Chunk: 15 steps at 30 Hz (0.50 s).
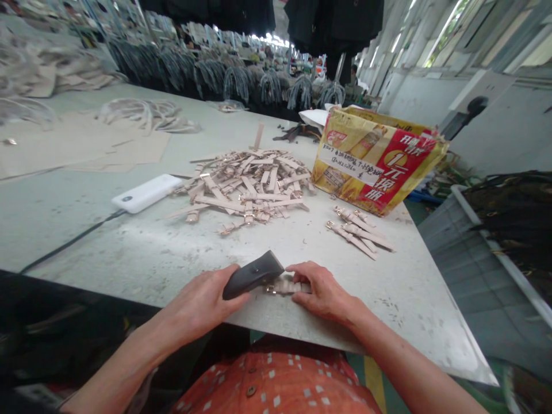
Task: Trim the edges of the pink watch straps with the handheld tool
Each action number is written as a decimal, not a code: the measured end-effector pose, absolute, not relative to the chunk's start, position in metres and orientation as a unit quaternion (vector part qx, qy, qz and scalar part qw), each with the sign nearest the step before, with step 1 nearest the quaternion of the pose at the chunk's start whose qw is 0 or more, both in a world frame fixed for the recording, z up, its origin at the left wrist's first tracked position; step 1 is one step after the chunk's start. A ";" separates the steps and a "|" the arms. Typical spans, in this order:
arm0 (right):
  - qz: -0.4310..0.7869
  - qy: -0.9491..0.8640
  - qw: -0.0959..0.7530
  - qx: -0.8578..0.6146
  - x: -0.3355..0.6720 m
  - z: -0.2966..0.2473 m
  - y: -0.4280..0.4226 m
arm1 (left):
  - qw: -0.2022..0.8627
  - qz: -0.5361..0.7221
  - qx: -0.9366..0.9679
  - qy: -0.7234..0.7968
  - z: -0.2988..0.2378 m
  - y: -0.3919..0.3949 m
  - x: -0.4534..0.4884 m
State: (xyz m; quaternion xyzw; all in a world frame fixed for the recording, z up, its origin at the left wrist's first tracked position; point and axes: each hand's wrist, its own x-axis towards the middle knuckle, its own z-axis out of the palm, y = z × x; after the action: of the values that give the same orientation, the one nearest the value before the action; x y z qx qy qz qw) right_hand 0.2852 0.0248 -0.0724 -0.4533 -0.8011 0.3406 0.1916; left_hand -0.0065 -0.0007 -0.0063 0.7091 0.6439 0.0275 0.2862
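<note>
Near the front edge of the table, my left hand (215, 293) is wrapped around a dark grey, block-shaped handheld object (254, 275) whose exact kind I cannot make out. Its far end tilts up to the right, close to my right fingertips. My right hand (321, 287) pinches a short beige buckle strap (284, 287) low at the tabletop, its metal buckle pointing left beneath the dark object. Beyond both hands lies a large heap of similar beige buckle straps (259, 184). A smaller group of straps (360, 230) rests to the right.
A yellow and red cardboard box (371, 161) stands at the table's right side. Left of the heap lies a white power bank (146, 193) with a black cable (69, 242). Flat beige sheets (86, 141) cover the far left. A grey bin (487, 259) stands beyond the right edge.
</note>
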 end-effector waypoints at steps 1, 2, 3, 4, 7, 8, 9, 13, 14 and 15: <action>0.326 -0.806 0.197 -0.453 0.291 -0.072 0.029 | 0.284 0.031 0.705 0.650 -0.007 -0.003 -0.012; 0.308 -0.810 0.207 -0.455 0.298 -0.072 0.034 | 0.283 0.034 0.699 0.656 -0.009 -0.006 -0.017; 0.285 -0.812 0.221 -0.458 0.307 -0.070 0.042 | 0.284 0.039 0.693 0.662 -0.010 -0.009 -0.023; 0.258 -0.814 0.240 -0.462 0.319 -0.067 0.052 | 0.285 0.046 0.688 0.666 -0.011 -0.012 -0.030; 0.177 -0.803 0.299 -0.485 0.362 -0.053 0.090 | 0.282 0.063 0.671 0.683 -0.015 -0.019 -0.047; 0.155 -0.793 0.311 -0.500 0.377 -0.048 0.104 | 0.281 0.066 0.663 0.690 -0.016 -0.021 -0.052; 0.137 -0.782 0.317 -0.518 0.391 -0.043 0.118 | 0.283 0.069 0.655 0.697 -0.016 -0.023 -0.055; 0.030 -0.738 0.305 -0.601 0.406 -0.034 0.159 | 0.292 0.078 0.636 0.710 -0.018 -0.029 -0.062; 0.012 -0.737 0.297 -0.607 0.397 -0.034 0.165 | 0.291 0.076 0.636 0.711 -0.019 -0.030 -0.062; 0.008 -0.746 0.288 -0.600 0.382 -0.035 0.171 | 0.290 0.073 0.637 0.710 -0.021 -0.031 -0.062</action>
State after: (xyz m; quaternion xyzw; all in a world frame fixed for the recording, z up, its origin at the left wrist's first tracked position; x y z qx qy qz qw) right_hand 0.3824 0.1705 -0.0347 -0.6000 -0.7464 0.0081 0.2879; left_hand -0.0618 -0.0310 -0.0213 0.6372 0.7103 0.0729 0.2899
